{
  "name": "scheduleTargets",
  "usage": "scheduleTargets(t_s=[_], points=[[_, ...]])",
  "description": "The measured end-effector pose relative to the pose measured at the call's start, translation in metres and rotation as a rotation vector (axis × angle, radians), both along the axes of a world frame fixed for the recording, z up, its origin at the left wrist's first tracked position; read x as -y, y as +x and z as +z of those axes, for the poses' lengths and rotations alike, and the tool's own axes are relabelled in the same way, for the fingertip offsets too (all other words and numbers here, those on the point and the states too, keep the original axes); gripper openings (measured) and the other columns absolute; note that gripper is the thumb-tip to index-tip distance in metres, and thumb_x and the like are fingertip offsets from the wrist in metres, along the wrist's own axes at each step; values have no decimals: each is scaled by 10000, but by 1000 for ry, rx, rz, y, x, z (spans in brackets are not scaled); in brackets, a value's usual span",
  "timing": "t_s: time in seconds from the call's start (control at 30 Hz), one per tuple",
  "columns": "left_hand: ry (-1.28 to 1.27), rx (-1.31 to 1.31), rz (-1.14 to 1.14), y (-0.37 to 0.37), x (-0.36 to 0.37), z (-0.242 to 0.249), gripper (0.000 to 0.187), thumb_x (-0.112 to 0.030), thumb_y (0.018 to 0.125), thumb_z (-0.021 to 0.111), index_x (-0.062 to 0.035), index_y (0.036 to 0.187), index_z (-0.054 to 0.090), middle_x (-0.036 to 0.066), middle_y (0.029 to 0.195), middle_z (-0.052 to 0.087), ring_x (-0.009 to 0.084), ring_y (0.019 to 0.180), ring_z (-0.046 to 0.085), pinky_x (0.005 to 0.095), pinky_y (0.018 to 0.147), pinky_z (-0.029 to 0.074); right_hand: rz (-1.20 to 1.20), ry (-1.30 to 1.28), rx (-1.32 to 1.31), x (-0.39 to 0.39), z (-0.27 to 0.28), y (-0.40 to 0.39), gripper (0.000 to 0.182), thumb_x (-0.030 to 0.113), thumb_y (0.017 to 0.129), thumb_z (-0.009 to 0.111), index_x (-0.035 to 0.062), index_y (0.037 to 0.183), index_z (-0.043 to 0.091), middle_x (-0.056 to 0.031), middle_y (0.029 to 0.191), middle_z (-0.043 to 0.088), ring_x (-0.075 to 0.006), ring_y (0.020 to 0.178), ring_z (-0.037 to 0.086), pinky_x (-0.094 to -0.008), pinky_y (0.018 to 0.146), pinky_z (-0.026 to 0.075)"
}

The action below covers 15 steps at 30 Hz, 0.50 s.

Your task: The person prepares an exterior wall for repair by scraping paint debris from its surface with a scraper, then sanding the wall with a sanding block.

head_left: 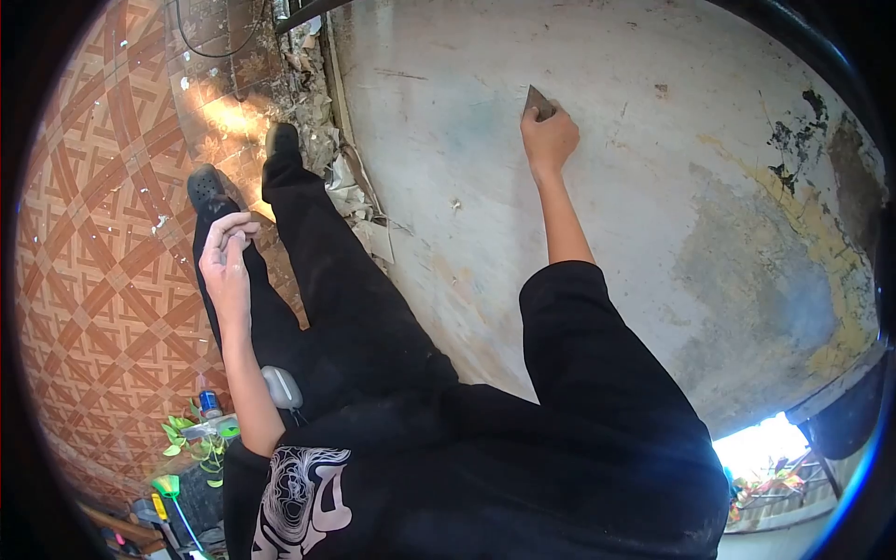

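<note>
My right hand (549, 138) is closed around a scraper (539, 105), whose dark, pointed triangular blade sticks out past the fingers. The blade is up against the pale, scuffed wall (448, 177), and its handle is hidden in my palm. My left hand (227, 245) hangs in front of my trouser leg, fingers loosely bent and whitish with dust. Nothing shows in it.
Broken plaster rubble (350, 191) lies along the foot of the wall. Patterned orange tiles (103, 215) cover the floor, with small white flecks. At the lower left are a green plant (210, 448) and a green brush (166, 485). Dark and yellow patches (793, 149) mark the wall.
</note>
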<state>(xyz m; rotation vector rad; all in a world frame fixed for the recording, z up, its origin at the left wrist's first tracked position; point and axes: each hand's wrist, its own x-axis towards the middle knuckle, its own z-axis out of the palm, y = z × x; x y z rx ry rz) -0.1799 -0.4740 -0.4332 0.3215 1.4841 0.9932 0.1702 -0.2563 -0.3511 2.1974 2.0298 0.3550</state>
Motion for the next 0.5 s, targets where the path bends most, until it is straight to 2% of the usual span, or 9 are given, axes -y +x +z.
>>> scheduleTargets(t_s=[0.07,0.13,0.2,0.27,0.33,0.43,0.5], points=[[2,-9,22,2,-3,2,193,-70,884,428,-17,990,580,65,885,611,127,861,576,266,826,443,24,23,-75,-2,0,4,191,198,701,580,12,729,610,-170,714,621,-343,671,602,-415,627,468],[-7,35,105,6,-7,7,210,-7,845,395,17,973,559,69,866,598,118,840,557,255,804,423,59,42,-63,1,-16,22,189,200,703,582,16,732,610,-168,719,621,-342,673,603,-417,627,468],[3,31,92,9,-3,2,199,-37,863,412,4,982,566,66,874,601,122,853,564,260,817,430,101,58,-54,-3,-27,14,187,202,706,584,20,735,610,-166,723,622,-340,676,603,-418,628,469],[12,4,86,8,-5,-2,190,-67,881,429,-10,992,572,62,882,604,126,865,570,264,830,437,31,-69,40,-6,-57,-4,185,204,711,585,23,746,609,-169,737,624,-339,675,606,-413,616,471],[-8,2,133,9,-6,1,189,-66,880,429,-11,992,570,62,882,601,126,871,568,263,835,432,121,-49,-26,-4,-70,-11,181,201,717,582,25,749,606,-179,728,622,-343,676,607,-412,602,471],[-73,-10,142,14,-3,-11,191,-77,884,430,-10,997,568,64,892,596,126,876,567,262,840,431,69,-75,-45,7,-39,-10,196,196,716,587,11,776,615,-190,724,622,-347,685,608,-410,601,474],[-107,9,171,23,-7,-16,192,-82,886,430,-8,999,567,64,895,595,125,876,567,261,839,433,33,5,-70,1,-17,3,236,187,716,587,-11,838,627,-197,732,626,-345,702,614,-404,628,479]])
